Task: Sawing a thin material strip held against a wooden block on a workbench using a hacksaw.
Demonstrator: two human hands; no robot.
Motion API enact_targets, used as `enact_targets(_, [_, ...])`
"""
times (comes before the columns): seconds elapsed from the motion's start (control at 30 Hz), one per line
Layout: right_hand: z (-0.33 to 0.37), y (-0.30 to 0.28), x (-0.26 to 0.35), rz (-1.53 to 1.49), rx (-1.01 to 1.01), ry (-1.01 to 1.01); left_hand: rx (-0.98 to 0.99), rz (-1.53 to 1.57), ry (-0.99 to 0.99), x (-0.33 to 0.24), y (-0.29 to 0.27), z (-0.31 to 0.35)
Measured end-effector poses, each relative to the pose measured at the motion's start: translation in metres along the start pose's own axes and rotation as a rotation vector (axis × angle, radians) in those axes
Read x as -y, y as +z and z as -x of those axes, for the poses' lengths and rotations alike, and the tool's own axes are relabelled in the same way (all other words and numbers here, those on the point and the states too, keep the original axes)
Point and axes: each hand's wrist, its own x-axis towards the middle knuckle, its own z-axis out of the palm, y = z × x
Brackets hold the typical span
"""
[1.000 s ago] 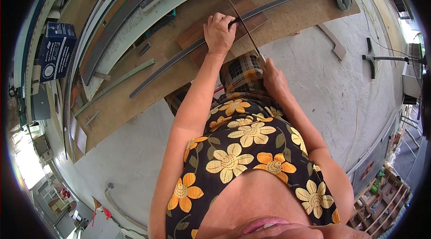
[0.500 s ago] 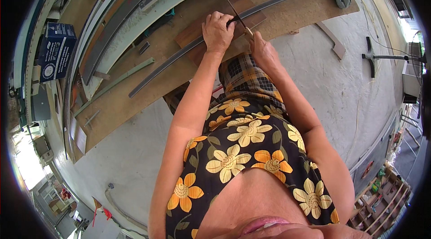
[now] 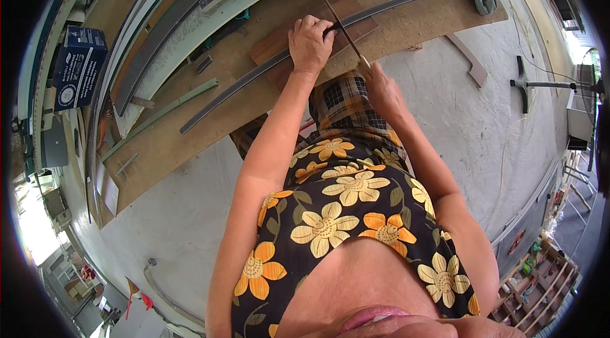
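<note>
Across a dusty brown worktop in the upper frame, pressing a long dark-grey strip onto a reddish-brown wooden board, with left hand clamped over the strip; at upper centre, laying a narrow-bladed saw across it, with right-hand fingers wrapped around the pale handle.

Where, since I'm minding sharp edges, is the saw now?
In the head view, upper centre, the right hand holds the saw across the long dark strip, just right of the left hand.

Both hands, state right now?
Left hand: closed over the long dark-grey strip.
Right hand: closed, holding the handsaw.
</note>
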Motion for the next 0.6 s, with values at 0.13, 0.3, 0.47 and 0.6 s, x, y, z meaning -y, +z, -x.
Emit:
enact_targets(0.13, [-0.035, 0.000, 0.020, 0.018, -0.048, -0.075, 0.003, 0.006, -0.002, -0.002, 0.000, -0.001])
enact_targets(0.3, [-0.016, 0.010, 0.011, 0.053, 0.009, 0.044, -0.007, 0.010, -0.017, 0.000, 0.000, -0.001])
enact_targets(0.47, [0.045, 0.004, -0.012, 0.045, 0.062, 0.113, 0.009, -0.006, -0.025, 0.000, -0.001, -0.001])
enact_targets(0.6, [0.052, -0.004, -0.022, -0.020, 0.070, 0.088, 0.032, -0.008, -0.023, -0.001, -0.004, -0.001])
